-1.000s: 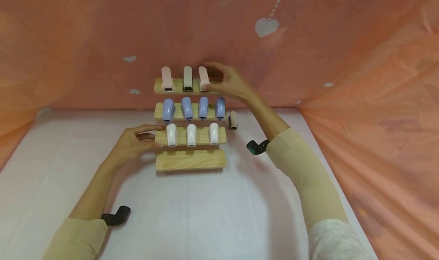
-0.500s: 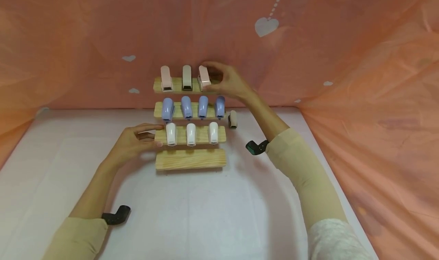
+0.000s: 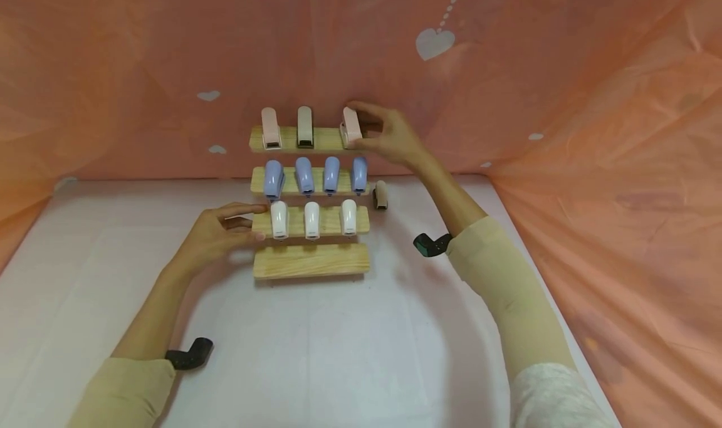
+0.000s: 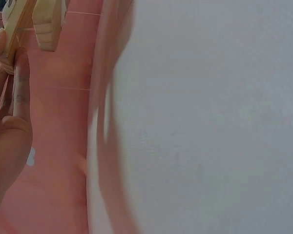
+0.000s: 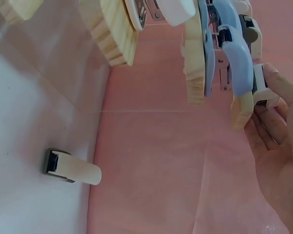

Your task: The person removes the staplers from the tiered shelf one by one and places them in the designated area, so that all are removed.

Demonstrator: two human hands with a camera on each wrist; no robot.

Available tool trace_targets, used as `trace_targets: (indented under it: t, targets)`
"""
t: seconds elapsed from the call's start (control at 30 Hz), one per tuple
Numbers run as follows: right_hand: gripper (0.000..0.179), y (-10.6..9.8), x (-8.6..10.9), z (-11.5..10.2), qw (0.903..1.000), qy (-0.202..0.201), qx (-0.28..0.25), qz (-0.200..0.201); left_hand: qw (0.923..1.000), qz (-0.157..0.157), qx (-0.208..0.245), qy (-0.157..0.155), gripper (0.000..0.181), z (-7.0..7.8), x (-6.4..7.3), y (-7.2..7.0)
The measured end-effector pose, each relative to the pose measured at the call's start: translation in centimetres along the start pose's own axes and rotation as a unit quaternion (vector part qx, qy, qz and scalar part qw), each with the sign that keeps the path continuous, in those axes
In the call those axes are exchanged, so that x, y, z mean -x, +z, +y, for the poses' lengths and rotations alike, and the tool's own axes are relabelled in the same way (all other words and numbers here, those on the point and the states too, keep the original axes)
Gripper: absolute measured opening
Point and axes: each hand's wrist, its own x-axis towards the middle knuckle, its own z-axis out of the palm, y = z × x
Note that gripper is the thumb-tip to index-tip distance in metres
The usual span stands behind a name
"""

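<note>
At the right end of the top wooden shelf (image 3: pixel 286 141), my right hand (image 3: pixel 389 136) pinches a pink stapler (image 3: pixel 351 126), thumb in front and fingers behind. In the right wrist view this stapler (image 5: pixel 264 92) shows only partly, beyond the blue ones. A grey-green stapler (image 3: pixel 305 126) and another pink stapler (image 3: pixel 271 127) stand to its left on the same tier. My left hand (image 3: pixel 217 235) grips the left end of a lower wooden shelf (image 3: pixel 296 221), which bears white staplers (image 3: pixel 312 220). In the left wrist view, the fingers (image 4: pixel 21 87) touch the shelf's end.
Several blue staplers (image 3: pixel 304 175) line the second tier. Below the white ones is the bare bottom shelf (image 3: pixel 311 262). A beige stapler (image 3: pixel 380 195) stands on the white table (image 3: pixel 338 353), right of the rack. Pink-orange cloth (image 3: pixel 141 71) hangs close behind.
My right hand has shifted the pink stapler to the right along the top shelf, widening the space beside the grey-green one. My left hand keeps its place on the shelf end.
</note>
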Motion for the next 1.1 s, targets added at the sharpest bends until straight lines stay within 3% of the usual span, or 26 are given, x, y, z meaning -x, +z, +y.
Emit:
trace_targets:
  t: [0.3,0.43,0.83,1.1]
  targets:
    - [0.07,-1.2,1.0,0.7,0.9994,0.007,0.022,0.025,0.9999,0.006,0.008,-0.014,0.053,0.2,-0.2,0.1]
    - [0.072,-1.7,1.5,1.0,0.9992,0.008,0.023,0.031,1.0,0.002,0.002,-0.006,0.053,0.1,-0.2,0.2]
    - [0.068,-3.0,3.4,2.0,0.999,0.01,0.002,0.044,0.9999,0.001,0.014,0.004,0.053,-0.1,-0.2,0.4]
    - [0.067,-3.5,4.5,3.2,0.9975,0.038,-0.011,0.059,0.9999,0.0,0.016,0.005,0.054,0.0,-0.1,0.5]
